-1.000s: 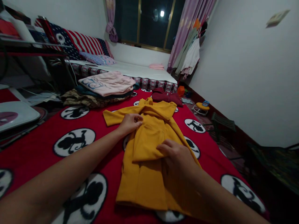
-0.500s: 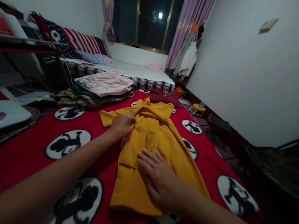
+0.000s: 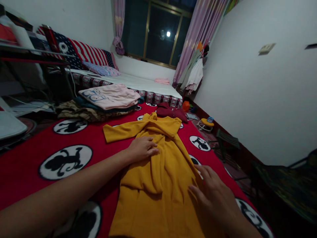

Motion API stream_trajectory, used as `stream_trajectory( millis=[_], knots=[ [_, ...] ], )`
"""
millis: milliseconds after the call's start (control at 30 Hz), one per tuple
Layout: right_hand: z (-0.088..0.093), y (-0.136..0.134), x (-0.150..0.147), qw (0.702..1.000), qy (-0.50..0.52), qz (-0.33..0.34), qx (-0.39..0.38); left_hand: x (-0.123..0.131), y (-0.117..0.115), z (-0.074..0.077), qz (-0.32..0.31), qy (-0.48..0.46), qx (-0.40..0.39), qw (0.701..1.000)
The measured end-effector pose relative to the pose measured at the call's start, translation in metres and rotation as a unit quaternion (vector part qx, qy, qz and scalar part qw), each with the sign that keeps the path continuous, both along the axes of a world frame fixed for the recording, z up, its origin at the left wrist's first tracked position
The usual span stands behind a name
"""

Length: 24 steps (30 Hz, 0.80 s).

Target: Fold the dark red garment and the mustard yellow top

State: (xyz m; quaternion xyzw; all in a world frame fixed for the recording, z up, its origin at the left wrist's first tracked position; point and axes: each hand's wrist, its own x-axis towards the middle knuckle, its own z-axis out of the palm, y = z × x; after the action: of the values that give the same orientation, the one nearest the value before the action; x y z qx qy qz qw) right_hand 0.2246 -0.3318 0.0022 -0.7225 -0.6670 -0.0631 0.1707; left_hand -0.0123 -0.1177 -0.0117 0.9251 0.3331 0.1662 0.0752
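Observation:
A mustard-yellow long-sleeved garment (image 3: 170, 168) lies spread out, one sleeve folded across its upper part and the other pointing left. Loose folds of cloth bunch along its middle. My left hand (image 3: 142, 148) rests on the left side of the garment, its fingers laid loosely over the folds rather than clenched. At the right edge of the garment is my right hand (image 3: 214, 190), thumb and fingers spread apart, with no cloth visibly gripped. Beneath lies a red blanket (image 3: 104, 185) with white circles and black figures.
A stack of folded clothes with a pink shirt (image 3: 111, 96) on top lies at the far left. Behind the yellow garment is a folded maroon garment (image 3: 170, 111). A folding stool (image 3: 226, 140) stands on the right, and a cluttered table (image 3: 34, 54) on the left.
My left hand has shifted right, inward over the garment, loosening its pinch. My right hand has left the garment's middle for its right edge. The folds have moved, and the camera view has tilted.

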Motion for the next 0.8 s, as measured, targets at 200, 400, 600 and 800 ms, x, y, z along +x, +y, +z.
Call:
stream_trajectory(
  millis=[200, 400, 600, 800],
  knots=[
    [-0.006, -0.02, 0.02, 0.975, 0.107, -0.105, -0.165, -0.005, 0.041, 0.021, 0.146, -0.072, 0.132, 0.978],
    [-0.014, -0.008, 0.016, 0.922, 0.369, -0.037, -0.113, -0.005, 0.083, 0.034, 0.166, 0.044, 0.099, 0.98],
    [0.015, -0.002, -0.002, 0.843, 0.533, -0.044, -0.06, -0.011, 0.094, 0.105, 0.187, -0.027, 0.167, 0.968],
    [0.02, 0.01, -0.049, 0.845, 0.515, 0.086, -0.114, -0.034, 0.108, 0.141, 0.214, -0.082, 0.156, 0.961]
  ],
)
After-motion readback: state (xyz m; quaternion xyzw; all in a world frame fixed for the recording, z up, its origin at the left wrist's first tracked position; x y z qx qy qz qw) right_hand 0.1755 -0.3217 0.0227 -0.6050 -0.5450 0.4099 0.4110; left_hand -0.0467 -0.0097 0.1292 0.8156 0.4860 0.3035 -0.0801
